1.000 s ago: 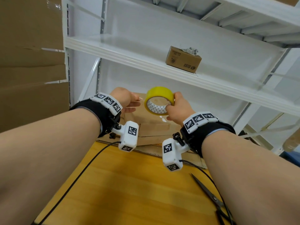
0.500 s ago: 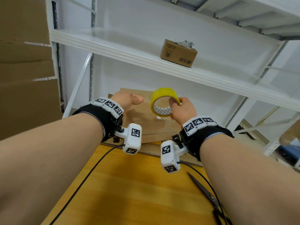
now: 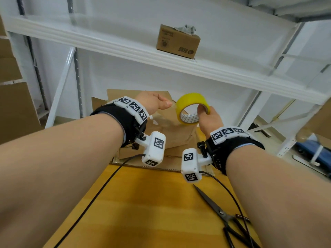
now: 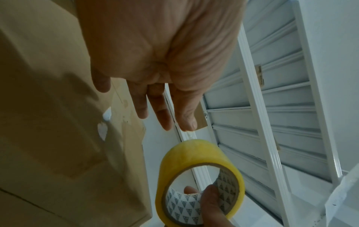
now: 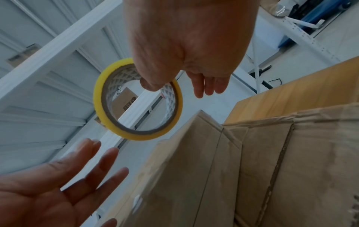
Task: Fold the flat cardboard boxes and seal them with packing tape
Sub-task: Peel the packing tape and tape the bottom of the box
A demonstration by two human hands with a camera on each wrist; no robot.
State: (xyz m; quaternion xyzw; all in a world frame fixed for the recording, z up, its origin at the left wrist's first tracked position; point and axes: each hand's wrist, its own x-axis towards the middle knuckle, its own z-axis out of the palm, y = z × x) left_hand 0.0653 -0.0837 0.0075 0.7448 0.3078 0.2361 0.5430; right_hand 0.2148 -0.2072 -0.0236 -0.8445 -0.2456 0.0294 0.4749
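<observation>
My right hand (image 3: 208, 120) holds a yellow roll of packing tape (image 3: 192, 99) in the air, thumb inside the core and a finger on the outside. The right wrist view shows the roll (image 5: 100, 98) hanging from that hand's thumb, its other fingers (image 5: 205, 86) straight. My left hand (image 3: 152, 102) hovers just left of the roll, holding nothing. Its fingers (image 4: 163, 116) are straight above the roll (image 4: 186, 153), and its palm (image 5: 48, 184) faces up. Under both hands a folded cardboard box (image 3: 172, 135) stands on flat cardboard, with shiny clear tape on its top (image 4: 58, 122).
Black scissors (image 3: 220, 212) lie on the wooden table (image 3: 143, 203) near my right forearm. Wrist-camera cables (image 3: 100, 190) trail over the table. A white metal shelf (image 3: 125, 49) runs overhead with a small brown box (image 3: 177, 42) on it. Large cardboard sheets (image 3: 12, 108) stand at left.
My left hand's fingers were curled beside the roll and are now straight. My right hand keeps the roll and has turned it slightly. The head view has tilted down.
</observation>
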